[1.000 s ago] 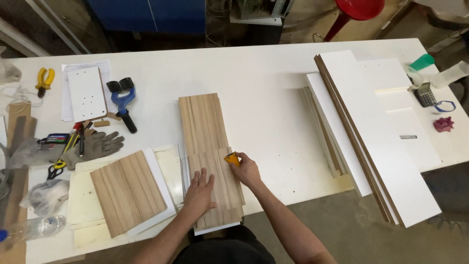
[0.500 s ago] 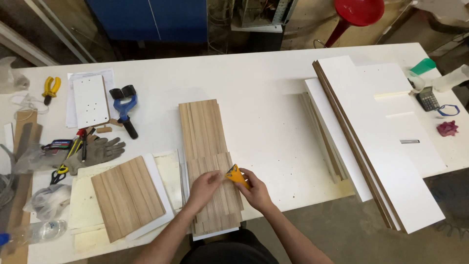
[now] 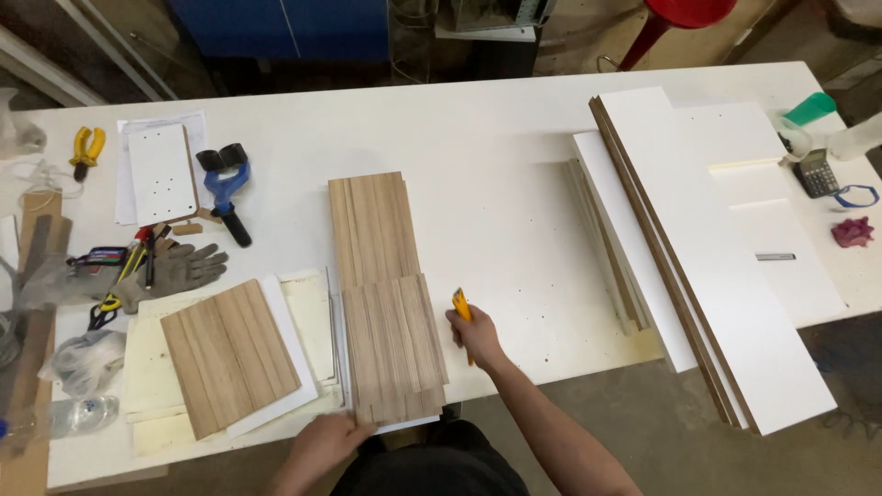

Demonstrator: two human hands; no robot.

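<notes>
A grey work glove (image 3: 175, 268), yellow pliers (image 3: 86, 147), a blue clamp (image 3: 224, 184) and a calculator (image 3: 815, 173) lie around.

The knife (image 3: 461, 306) in the right hand (image 3: 475, 336) is yellow. The wood sheets (image 3: 393, 347) beside it are light brown with darker lengthwise grain stripes, as are the long strip (image 3: 372, 223) behind them and the tilted panel (image 3: 229, 355) to the left. The table (image 3: 496, 156) is white with small dark specks. The clamp (image 3: 225, 188) is blue with black grips, the pliers (image 3: 86, 147) yellow, the glove (image 3: 173, 272) grey, the boards (image 3: 707, 248) white with brown edges, the rag (image 3: 852, 231) dark pink.
</notes>
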